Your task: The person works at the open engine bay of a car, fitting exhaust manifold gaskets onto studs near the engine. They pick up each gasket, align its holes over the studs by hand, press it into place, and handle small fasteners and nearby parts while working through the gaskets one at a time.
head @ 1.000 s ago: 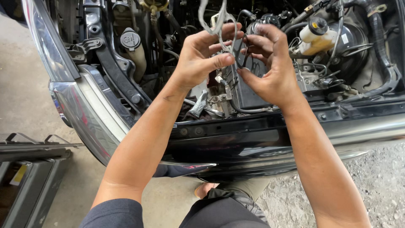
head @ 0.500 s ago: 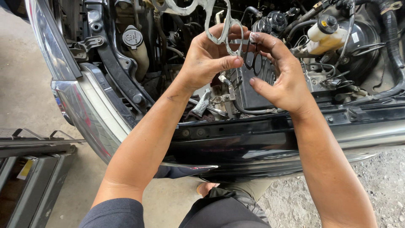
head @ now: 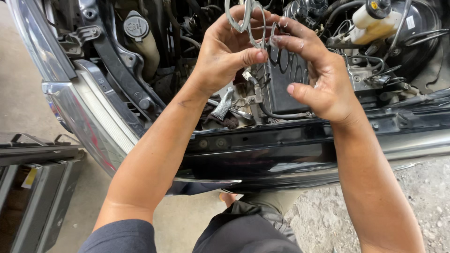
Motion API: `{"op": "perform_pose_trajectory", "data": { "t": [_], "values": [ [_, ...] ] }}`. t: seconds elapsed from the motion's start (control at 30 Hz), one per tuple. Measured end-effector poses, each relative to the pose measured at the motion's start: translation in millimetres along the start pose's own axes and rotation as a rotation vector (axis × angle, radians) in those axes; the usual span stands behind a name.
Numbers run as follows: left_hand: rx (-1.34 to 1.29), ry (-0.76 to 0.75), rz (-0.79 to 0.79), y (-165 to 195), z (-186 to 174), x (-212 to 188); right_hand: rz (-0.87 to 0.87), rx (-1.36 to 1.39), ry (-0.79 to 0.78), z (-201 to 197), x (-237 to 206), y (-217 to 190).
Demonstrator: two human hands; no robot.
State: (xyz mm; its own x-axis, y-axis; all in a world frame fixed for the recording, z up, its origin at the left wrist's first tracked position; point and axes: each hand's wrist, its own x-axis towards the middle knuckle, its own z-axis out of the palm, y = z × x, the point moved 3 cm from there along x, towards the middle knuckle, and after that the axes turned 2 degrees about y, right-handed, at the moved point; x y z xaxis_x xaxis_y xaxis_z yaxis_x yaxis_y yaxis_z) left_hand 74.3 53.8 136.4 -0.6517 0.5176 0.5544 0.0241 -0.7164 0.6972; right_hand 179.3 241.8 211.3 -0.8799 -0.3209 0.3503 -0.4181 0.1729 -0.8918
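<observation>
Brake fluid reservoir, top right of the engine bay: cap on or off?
On. A dark cap sits on top of the pale reservoir, upright. Both hands are away from it, holding a thin metal gasket.

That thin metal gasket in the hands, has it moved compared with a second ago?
Yes. The gasket has been lifted up and away from the black box in the engine bay, held by the left hand and right hand.

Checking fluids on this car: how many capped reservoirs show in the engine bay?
2. A dark round cap tops a filler neck at upper left; a pale reservoir with a black cap sits at upper right. The hands and gasket may hide others.
</observation>
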Motion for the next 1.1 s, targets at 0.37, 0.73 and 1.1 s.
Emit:
{"op": "perform_pose_trajectory", "data": {
  "t": [0.37, 0.73, 1.1],
  "values": [
    [-0.006, 0.082, -0.035, 5.7, -5.5, -4.4, -0.021, -0.358, -0.042, 1.8, 6.0, -10.6],
    [0.001, 0.238, -0.228, 7.0, 3.9, -11.7, -0.050, -0.346, -0.131, -33.6, 61.5, -14.5],
    [0.066, 0.291, -0.368, 12.2, 0.9, -14.4, -0.170, -0.362, -0.275, -26.6, 51.8, 12.5]
  ]
}}
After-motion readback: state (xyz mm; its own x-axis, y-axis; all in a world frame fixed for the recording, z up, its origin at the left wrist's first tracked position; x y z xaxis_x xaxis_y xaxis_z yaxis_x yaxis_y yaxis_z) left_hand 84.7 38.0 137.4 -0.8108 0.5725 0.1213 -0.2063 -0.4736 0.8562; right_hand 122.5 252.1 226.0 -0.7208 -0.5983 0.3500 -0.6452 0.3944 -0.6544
